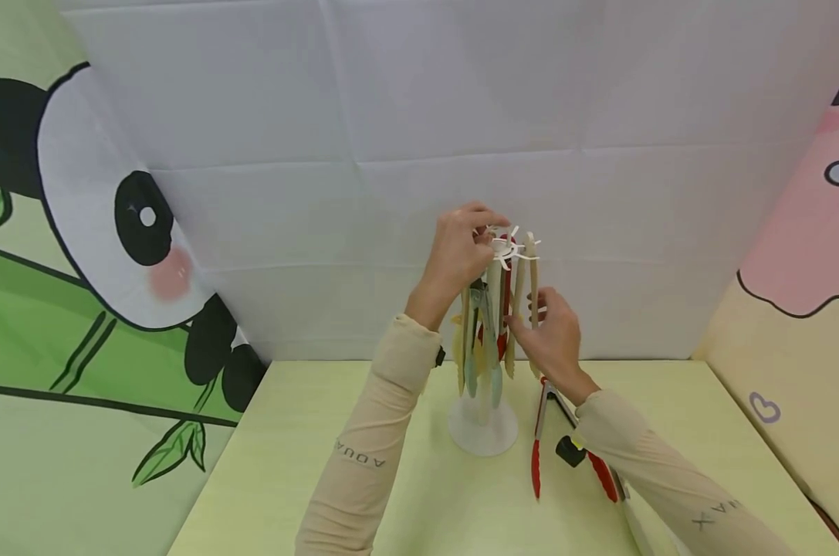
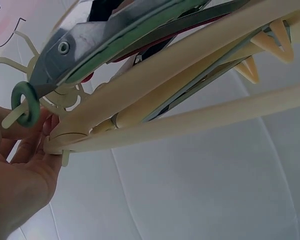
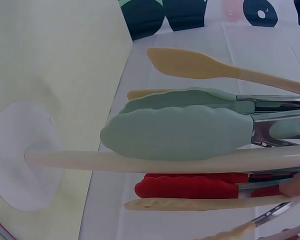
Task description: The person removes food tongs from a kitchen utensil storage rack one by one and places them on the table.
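A white hanging rack (image 1: 484, 439) stands on the table, with several kitchen tongs hanging from its hooked top. My left hand (image 1: 461, 249) grips the hooked top, its fingers curled beside the end of a beige pair (image 2: 155, 92). Close by in the left wrist view, a green ring hangs on a hook. My right hand (image 1: 551, 333) holds beige-tipped tongs (image 1: 534, 270) at the rack's right side, thumb on one leg and fingers on the other. Red tongs (image 3: 190, 186) and pale green tongs (image 3: 180, 132) hang beside them.
Red-tipped tongs (image 1: 536, 467) lie spread on the table below my right forearm, with a small black object (image 1: 570, 451) between their legs. A white cloth wall (image 1: 363, 255) rises behind the table (image 1: 308, 432). Cartoon-printed cloth hangs at both sides.
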Demonstrator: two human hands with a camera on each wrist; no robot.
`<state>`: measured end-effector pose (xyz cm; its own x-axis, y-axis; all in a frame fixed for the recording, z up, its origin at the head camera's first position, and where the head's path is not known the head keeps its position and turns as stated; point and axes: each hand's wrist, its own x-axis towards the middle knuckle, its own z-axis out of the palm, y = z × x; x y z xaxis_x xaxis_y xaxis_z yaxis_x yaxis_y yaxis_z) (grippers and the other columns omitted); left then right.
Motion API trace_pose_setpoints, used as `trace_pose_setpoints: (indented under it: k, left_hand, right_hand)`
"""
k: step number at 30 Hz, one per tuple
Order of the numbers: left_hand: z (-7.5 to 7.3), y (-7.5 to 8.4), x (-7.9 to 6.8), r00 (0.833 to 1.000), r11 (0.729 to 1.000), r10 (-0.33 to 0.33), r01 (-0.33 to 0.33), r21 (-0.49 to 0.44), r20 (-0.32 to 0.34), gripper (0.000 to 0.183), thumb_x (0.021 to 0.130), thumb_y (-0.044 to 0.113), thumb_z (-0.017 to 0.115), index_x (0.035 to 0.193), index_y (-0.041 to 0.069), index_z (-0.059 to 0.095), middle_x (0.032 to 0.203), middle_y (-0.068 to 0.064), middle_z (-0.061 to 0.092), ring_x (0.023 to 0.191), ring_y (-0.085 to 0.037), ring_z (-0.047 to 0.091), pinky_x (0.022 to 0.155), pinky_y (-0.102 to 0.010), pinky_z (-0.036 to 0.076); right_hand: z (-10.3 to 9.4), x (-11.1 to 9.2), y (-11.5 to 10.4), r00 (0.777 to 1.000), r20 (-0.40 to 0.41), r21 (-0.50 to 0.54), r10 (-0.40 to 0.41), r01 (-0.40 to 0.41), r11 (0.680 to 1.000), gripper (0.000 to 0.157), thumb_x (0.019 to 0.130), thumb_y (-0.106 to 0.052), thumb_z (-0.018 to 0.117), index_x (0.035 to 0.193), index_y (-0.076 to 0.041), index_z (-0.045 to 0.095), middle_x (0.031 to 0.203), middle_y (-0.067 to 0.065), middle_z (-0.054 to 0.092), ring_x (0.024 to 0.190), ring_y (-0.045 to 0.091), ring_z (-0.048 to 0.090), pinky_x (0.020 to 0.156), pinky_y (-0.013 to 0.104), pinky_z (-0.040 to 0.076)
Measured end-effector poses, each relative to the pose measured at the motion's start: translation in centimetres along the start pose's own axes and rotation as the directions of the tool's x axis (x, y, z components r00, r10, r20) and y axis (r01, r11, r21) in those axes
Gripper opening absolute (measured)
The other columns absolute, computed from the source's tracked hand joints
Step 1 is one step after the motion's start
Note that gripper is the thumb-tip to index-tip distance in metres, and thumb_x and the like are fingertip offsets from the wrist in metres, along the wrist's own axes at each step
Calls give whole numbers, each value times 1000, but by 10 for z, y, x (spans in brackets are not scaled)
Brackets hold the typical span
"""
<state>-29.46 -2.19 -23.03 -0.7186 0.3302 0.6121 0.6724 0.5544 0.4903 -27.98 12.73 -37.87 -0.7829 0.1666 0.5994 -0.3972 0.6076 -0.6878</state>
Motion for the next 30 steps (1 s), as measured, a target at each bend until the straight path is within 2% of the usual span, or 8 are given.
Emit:
trace_pose_setpoints:
  k: [8, 13, 21, 30]
  left_hand:
    - [0, 1, 0, 1000, 1000, -2, 2, 7, -6, 47, 74, -20, 44, 103, 3, 73, 101, -9, 65, 56, -14, 35, 52, -19, 27]
    - [-1, 1, 0, 1000, 1000, -5, 5, 19, -13, 46, 74, -19, 44, 102, 3, 73, 101, -8, 65, 58, -15, 37, 53, -20, 27]
    - [-1, 1, 0, 1000, 1000, -28, 28, 2, -4, 47, 74, -20, 45, 104, 3, 73, 104, -8, 65, 59, -14, 39, 52, -19, 29]
    - [-1, 0, -1, 1000, 999, -31, 31, 10, -2, 48, 74, -20, 44, 105, 4, 73, 105, -7, 65, 56, -14, 36, 51, -19, 28]
  right_hand:
    - [5, 0, 0, 998, -55, -8, -12, 12, 1000, 46, 73, -11, 75, 112, 0, 53, 97, 17, 57, 81, 34, 58, 63, 45, 46]
    - [5, -1, -2, 995, -92, -6, -25, 24, 1000, 50, 71, -7, 73, 115, -1, 50, 96, 16, 53, 81, 34, 56, 62, 45, 45]
    - [3, -1, -3, 995, -98, -42, -37, 33, 999, 54, 70, -7, 75, 119, -3, 51, 96, 17, 53, 82, 32, 54, 59, 46, 45]
    - [-2, 0, -2, 993, -107, -52, -52, 46, 998, 55, 68, -9, 76, 118, -2, 54, 92, 18, 55, 80, 37, 56, 57, 46, 43]
